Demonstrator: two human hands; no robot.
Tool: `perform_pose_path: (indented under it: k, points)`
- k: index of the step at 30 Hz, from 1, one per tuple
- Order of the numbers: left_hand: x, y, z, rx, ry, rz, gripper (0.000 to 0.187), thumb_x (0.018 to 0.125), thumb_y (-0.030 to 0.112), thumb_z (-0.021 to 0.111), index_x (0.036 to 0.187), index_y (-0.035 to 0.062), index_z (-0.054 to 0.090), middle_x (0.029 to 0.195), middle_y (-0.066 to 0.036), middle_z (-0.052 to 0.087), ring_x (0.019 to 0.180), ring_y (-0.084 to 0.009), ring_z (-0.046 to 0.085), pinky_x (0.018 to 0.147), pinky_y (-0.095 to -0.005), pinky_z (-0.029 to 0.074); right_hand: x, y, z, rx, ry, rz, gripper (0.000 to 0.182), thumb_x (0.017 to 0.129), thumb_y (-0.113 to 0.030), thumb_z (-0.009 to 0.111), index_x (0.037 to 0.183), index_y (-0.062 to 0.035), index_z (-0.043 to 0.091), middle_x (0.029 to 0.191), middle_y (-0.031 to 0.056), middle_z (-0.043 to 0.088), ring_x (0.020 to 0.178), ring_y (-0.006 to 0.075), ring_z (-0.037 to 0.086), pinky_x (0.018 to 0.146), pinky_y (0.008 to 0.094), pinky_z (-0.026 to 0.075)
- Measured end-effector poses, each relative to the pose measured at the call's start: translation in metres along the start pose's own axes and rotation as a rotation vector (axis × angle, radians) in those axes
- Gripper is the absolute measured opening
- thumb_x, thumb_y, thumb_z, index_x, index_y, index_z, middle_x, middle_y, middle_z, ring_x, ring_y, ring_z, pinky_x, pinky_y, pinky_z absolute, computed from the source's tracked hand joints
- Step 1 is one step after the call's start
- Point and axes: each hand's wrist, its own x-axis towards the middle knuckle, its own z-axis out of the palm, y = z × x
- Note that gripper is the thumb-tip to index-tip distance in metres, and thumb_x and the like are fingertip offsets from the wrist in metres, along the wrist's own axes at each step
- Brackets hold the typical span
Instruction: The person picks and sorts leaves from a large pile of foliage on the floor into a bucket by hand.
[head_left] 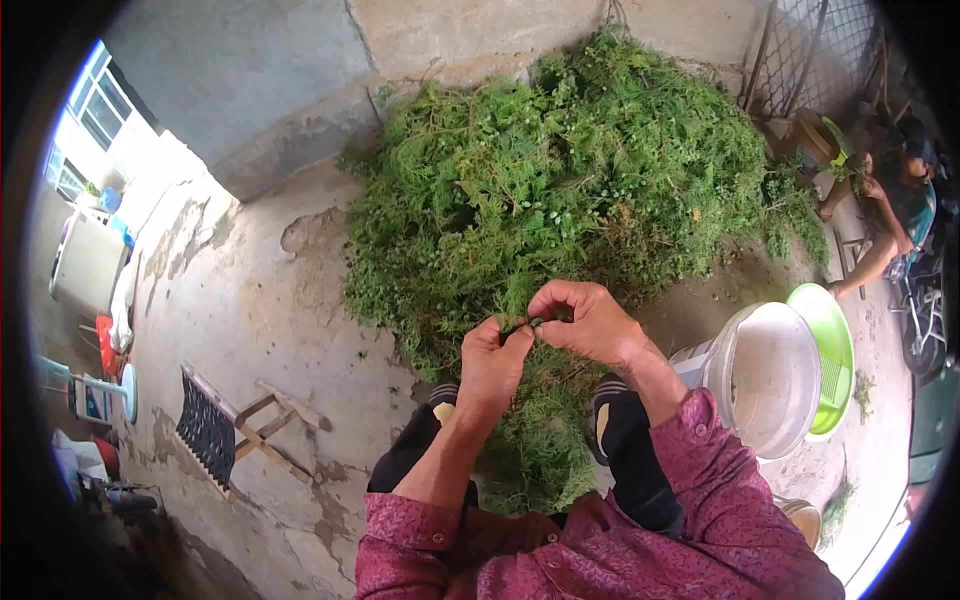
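My left hand (497,366) and my right hand (590,325) meet fingertip to fingertip over the near side of a big heap of green conifer branches (560,180). The left fingers are closed in a pinch on a leafy green sprig (517,297), which is hard to tell from the foliage behind it. My right thumb and forefinger pinch at the same spot, and small dark green bits show in the curl of that hand. Small round pale cones dot the heap. Loose greenery (535,450) also lies between my feet.
At right stand a white bucket (765,380) and a green basin (835,365). Beyond them another person (895,215) sits holding greenery. A folding stool (250,430) with a black woven seat lies at left. A concrete wall (250,70) is behind the heap.
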Motion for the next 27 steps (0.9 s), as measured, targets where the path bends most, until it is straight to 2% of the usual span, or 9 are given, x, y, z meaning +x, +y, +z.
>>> perform_pose_path:
  k: [2, 4, 9, 16, 19, 20, 23, 24, 27]
  points:
    - [0.0, 0.003, -0.002, 0.087, -0.039, -0.002, 0.005, 0.082, 0.005, 0.056, 0.085, 0.0055, 0.06, 0.076, 0.006, 0.056, 0.065, -0.0019, 0.044, 0.059, -0.0187, 0.035, -0.001, -0.005, -0.001, 0.013, -0.01, 0.011, 0.009, 0.074, -0.006, 0.061, 0.082, -0.0029, 0.059, 0.069, -0.0006, 0.055, 0.059, 0.0047, 0.048, 0.051, 0.0209, 0.04]
    - [-0.001, 0.012, 0.001, 0.02, -0.055, -0.031, 0.005, 0.082, 0.005, 0.057, 0.085, 0.0052, 0.06, 0.076, 0.005, 0.056, 0.066, -0.0025, 0.045, 0.06, -0.0192, 0.036, -0.001, -0.016, -0.006, 0.198, -0.079, 0.226, 0.011, 0.077, -0.009, 0.064, 0.084, -0.0031, 0.058, 0.07, -0.0004, 0.055, 0.059, 0.0045, 0.048, 0.049, 0.0206, 0.039]
    - [-0.001, 0.023, -0.003, -0.129, -0.108, -0.109, 0.004, 0.081, 0.004, 0.057, 0.084, 0.0044, 0.06, 0.077, 0.003, 0.058, 0.07, -0.0049, 0.049, 0.066, -0.0207, 0.038, -0.002, -0.006, -0.002, 0.587, -0.094, 0.282, 0.012, 0.081, -0.012, 0.063, 0.087, -0.0031, 0.056, 0.068, -0.0022, 0.052, 0.053, 0.0037, 0.043, 0.044, 0.0187, 0.034]
    - [-0.003, 0.03, -0.006, -0.263, -0.124, -0.158, 0.008, 0.078, 0.005, 0.058, 0.085, 0.0056, 0.061, 0.07, 0.001, 0.059, 0.059, -0.0074, 0.053, 0.054, -0.0224, 0.042, -0.003, -0.014, 0.003, 0.912, -0.075, 0.424, 0.011, 0.084, -0.014, 0.06, 0.082, -0.0049, 0.054, 0.064, -0.0036, 0.046, 0.048, 0.0039, 0.037, 0.043, 0.0176, 0.03]
    - [-0.01, 0.036, -0.001, -0.238, -0.144, -0.195, 0.006, 0.077, 0.006, 0.057, 0.083, 0.0048, 0.059, 0.068, 0.0, 0.057, 0.055, -0.0084, 0.051, 0.049, -0.0237, 0.041, 0.003, -0.007, -0.011, 1.194, -0.084, 0.319, 0.015, 0.085, -0.019, 0.059, 0.08, -0.0059, 0.053, 0.063, -0.0029, 0.046, 0.047, 0.0048, 0.036, 0.044, 0.0179, 0.031]
    - [-0.011, 0.037, 0.001, -0.226, -0.134, -0.213, 0.005, 0.077, 0.008, 0.055, 0.081, 0.0045, 0.058, 0.065, 0.0, 0.056, 0.052, -0.0085, 0.049, 0.046, -0.0243, 0.039, -0.001, -0.009, -0.016, 1.103, 0.082, 0.38, 0.016, 0.084, -0.02, 0.059, 0.079, -0.0061, 0.052, 0.064, -0.0016, 0.047, 0.048, 0.0056, 0.037, 0.044, 0.0185, 0.031]
    - [-0.006, 0.036, -0.01, -0.444, -0.271, -0.188, 0.009, 0.078, 0.014, 0.053, 0.077, 0.0051, 0.054, 0.058, 0.001, 0.049, 0.047, -0.0082, 0.043, 0.043, -0.0251, 0.035, -0.002, -0.006, -0.02, 1.284, -0.019, 0.303, 0.013, 0.083, -0.016, 0.059, 0.079, -0.006, 0.052, 0.069, 0.0007, 0.05, 0.051, 0.0067, 0.041, 0.045, 0.0191, 0.034]
    - [0.0, 0.031, -0.015, -0.702, -0.428, -0.201, 0.012, 0.076, 0.013, 0.052, 0.08, 0.0021, 0.054, 0.055, -0.004, 0.049, 0.044, -0.013, 0.044, 0.041, -0.0262, 0.036, -0.003, -0.012, -0.02, 1.234, 0.019, 0.3, 0.009, 0.082, -0.013, 0.058, 0.082, -0.0059, 0.053, 0.074, 0.0026, 0.053, 0.054, 0.008, 0.046, 0.047, 0.0196, 0.035]
    - [0.0, 0.025, -0.018, -0.735, -0.334, -0.188, 0.012, 0.076, 0.014, 0.052, 0.078, 0.002, 0.054, 0.052, -0.003, 0.046, 0.041, -0.0121, 0.039, 0.038, -0.0273, 0.033, -0.001, -0.02, -0.016, 0.964, 0.067, 0.241, 0.008, 0.081, -0.011, 0.058, 0.086, -0.0058, 0.053, 0.076, 0.0031, 0.054, 0.056, 0.009, 0.048, 0.047, 0.0199, 0.036]
